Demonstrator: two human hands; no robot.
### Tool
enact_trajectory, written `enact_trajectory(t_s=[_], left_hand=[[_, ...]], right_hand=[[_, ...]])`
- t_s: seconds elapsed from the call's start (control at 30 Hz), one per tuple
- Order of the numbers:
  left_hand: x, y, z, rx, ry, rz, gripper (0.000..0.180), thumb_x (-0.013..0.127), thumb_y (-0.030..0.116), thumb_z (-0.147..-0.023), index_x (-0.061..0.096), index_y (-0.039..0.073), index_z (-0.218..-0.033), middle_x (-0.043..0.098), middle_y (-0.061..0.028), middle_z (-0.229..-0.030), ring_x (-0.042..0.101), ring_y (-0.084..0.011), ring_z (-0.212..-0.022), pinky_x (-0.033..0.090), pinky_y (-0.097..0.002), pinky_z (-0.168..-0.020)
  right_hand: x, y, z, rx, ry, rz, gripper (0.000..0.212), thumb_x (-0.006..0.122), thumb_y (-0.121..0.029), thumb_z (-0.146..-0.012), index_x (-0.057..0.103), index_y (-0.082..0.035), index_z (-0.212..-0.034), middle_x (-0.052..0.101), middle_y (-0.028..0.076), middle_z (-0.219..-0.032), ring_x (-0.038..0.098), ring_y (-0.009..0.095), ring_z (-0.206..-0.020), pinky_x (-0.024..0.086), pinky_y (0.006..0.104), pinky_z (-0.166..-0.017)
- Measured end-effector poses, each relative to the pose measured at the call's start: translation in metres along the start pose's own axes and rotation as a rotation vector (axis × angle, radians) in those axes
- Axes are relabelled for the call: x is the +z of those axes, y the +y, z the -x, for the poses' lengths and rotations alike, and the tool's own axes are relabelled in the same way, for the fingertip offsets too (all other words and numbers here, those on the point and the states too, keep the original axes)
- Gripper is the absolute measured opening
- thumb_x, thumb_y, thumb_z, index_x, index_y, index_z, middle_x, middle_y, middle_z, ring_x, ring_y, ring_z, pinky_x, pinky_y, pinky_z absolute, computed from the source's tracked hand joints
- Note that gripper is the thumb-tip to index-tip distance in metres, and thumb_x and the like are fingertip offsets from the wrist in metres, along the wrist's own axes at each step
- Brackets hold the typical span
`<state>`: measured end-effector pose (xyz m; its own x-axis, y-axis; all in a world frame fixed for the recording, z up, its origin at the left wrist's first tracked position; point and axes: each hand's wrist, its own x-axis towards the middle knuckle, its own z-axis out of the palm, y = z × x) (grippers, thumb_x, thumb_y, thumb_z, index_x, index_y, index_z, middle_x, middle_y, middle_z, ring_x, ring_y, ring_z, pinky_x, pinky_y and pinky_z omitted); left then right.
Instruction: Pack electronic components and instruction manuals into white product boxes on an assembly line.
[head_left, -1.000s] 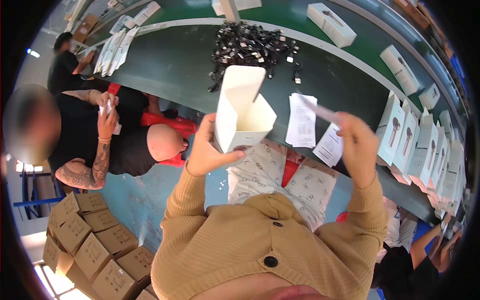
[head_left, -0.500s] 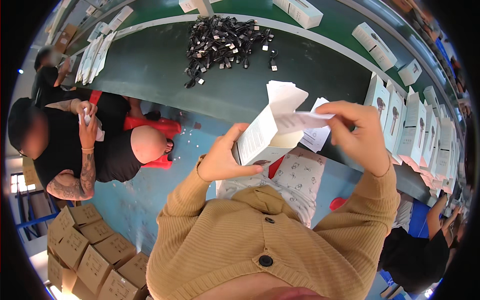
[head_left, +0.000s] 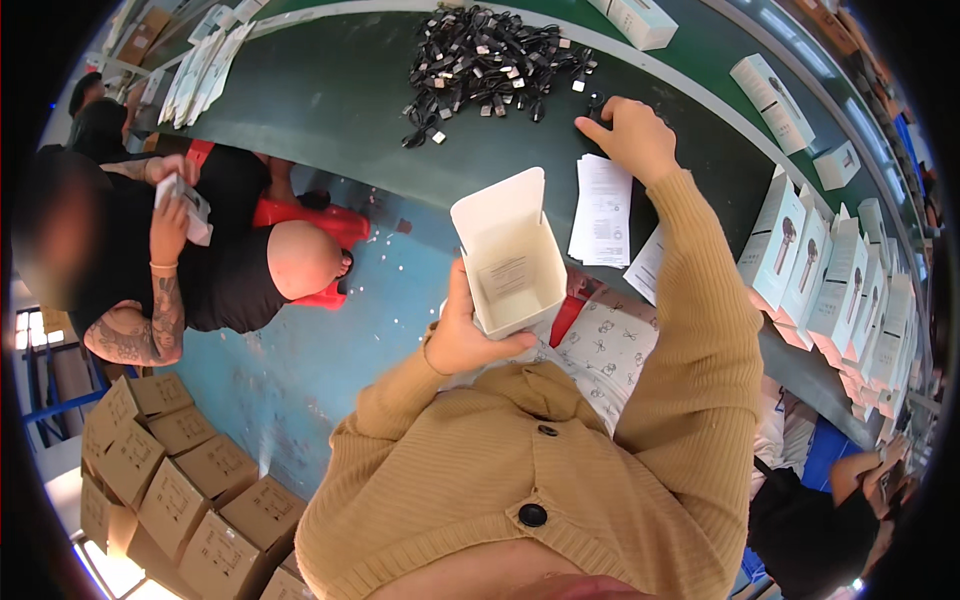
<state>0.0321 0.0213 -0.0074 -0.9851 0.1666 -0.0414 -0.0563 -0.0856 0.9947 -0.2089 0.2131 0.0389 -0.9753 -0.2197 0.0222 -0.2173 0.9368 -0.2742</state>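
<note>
My left hand (head_left: 475,325) is closed around a white carton (head_left: 540,300) with its flap raised. The carton's mouth faces me, and a printed paper (head_left: 503,275) shows inside it. My right hand (head_left: 640,140) is stretched over the dark worktop, thumb and fingers apart around a short black USB cable (head_left: 597,100). That cable is partly covered by my hand, and a firm grip on it does not show. Below this hand lies a stack of printed leaflets (head_left: 603,210). The heap of black USB cables (head_left: 490,60) is just to the left.
Open white cartons (head_left: 820,270) stand in rows at the right. More cartons (head_left: 775,100) lie beyond the worktop's raised strip. Flat white cartons (head_left: 205,75) are at the far left. A seated co-worker (head_left: 130,260) holds a small carton. Brown boxes (head_left: 190,480) are piled on the floor.
My right hand has let go of the folded paper and moved up and away to the single cable. The carton in my left hand has turned its mouth toward me.
</note>
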Motion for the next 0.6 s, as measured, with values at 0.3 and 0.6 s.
enact_trajectory(t_s=[0.3,0.6], left_hand=[[0.008,-0.004,0.000,0.105,0.130,-0.069,0.090,0.087,0.016,-0.061,0.029,0.005,-0.130,0.046,-0.0107,-0.123,0.049,-0.0218,-0.113,0.040,-0.0364,-0.095],[0.030,0.005,-0.017,0.020,-0.047,-0.039,0.090,0.087,0.017,-0.060,0.030,0.004,-0.129,0.046,-0.0126,-0.124,0.047,-0.0222,-0.117,0.040,-0.0366,-0.097]], right_hand=[[-0.091,0.000,0.066,-0.307,-0.003,-0.652,0.023,0.066,-0.010,-0.079,0.062,-0.003,-0.101,0.060,-0.001,-0.075,0.047,0.003,-0.059,0.035,0.0196,-0.052],[-0.134,-0.028,0.165,-0.793,-0.090,-0.150,0.037,0.079,-0.015,-0.064,0.067,-0.004,-0.097,0.065,0.015,-0.096,0.058,0.020,-0.058,0.047,0.0274,-0.055]])
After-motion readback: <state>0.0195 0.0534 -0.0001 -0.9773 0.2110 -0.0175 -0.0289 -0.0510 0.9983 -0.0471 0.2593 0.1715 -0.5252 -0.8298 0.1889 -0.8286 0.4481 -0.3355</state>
